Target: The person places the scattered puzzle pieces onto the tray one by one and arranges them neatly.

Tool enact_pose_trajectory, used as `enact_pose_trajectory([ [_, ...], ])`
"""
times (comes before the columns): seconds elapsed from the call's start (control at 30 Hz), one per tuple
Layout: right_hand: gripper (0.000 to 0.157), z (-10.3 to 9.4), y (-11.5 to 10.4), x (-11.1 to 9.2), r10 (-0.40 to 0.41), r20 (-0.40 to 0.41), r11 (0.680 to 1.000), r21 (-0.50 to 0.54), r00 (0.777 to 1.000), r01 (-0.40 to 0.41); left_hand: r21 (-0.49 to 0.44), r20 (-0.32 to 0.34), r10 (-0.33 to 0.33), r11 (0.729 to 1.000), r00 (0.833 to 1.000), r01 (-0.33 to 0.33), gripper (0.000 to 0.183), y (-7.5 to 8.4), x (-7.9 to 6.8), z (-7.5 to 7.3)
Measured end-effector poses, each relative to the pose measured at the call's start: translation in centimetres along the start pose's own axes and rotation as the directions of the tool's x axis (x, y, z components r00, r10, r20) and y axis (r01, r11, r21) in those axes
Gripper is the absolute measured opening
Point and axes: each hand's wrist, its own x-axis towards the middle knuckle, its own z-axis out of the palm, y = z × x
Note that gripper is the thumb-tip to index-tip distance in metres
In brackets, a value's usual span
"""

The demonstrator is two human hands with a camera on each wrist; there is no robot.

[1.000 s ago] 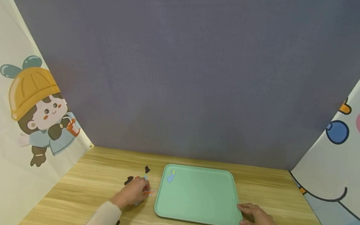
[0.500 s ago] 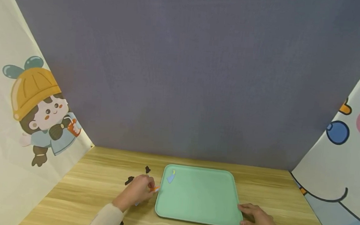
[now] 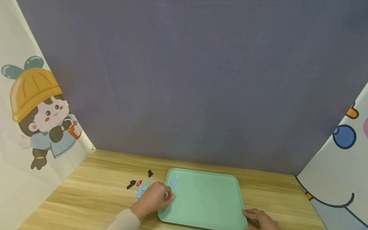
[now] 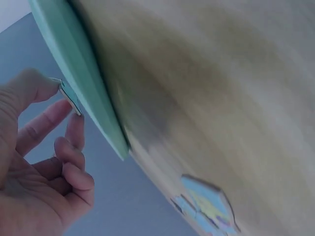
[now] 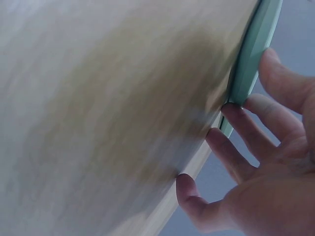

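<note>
My left hand (image 3: 154, 199) pinches a small flat jigsaw-like piece (image 3: 170, 196), orange from above, over the left side of the green tray (image 3: 207, 201). The left wrist view shows the piece (image 4: 70, 97) edge-on between thumb and fingertips, close by the tray wall (image 4: 74, 54). In the tray's far left corner lies a light blue piece (image 3: 174, 181) with a yellow tip. At the tray's near right corner, my right hand (image 3: 261, 223) touches the rim. Its fingers (image 5: 251, 130) are spread, with the thumb (image 5: 278, 78) against the tray side and other fingertips on the table.
Left of the tray lie several blue and yellow pieces (image 3: 141, 189) and a red one (image 3: 139, 183). Dark pieces (image 3: 131, 184) lie around them, one partly behind the left sleeve (image 3: 121, 225). A grey backdrop (image 3: 185, 94) stands behind the wooden table (image 3: 84, 193).
My left hand has lifted the orange piece from the table and carried it right, over the tray's edge, uncovering the loose pieces. My right hand has stayed at the tray corner.
</note>
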Motion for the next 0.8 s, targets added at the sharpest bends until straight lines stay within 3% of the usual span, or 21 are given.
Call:
enact_pose_trajectory([
  [0.27, 0.06, 0.19, 0.23, 0.03, 0.01, -0.006, 1.0, 0.008, 1.0, -0.01, -0.018, 0.021, -0.052, 0.998, 0.998, 0.052, 0.009, 0.2, -0.03, 0.9],
  [0.6, 0.063, 0.19, 0.56, -0.13, -0.013, -0.026, 1.0, 0.003, 1.0, 0.013, -0.012, 0.066, -0.04, 0.999, 0.997, 0.041, 0.005, 0.51, 0.11, 0.76],
  [0.8, 0.063, 0.14, 0.57, -0.12, -0.023, 0.005, 0.999, 0.031, 1.0, 0.023, -0.058, 0.071, -0.038, 0.997, 0.997, 0.042, 0.003, 0.72, -0.02, 0.46],
])
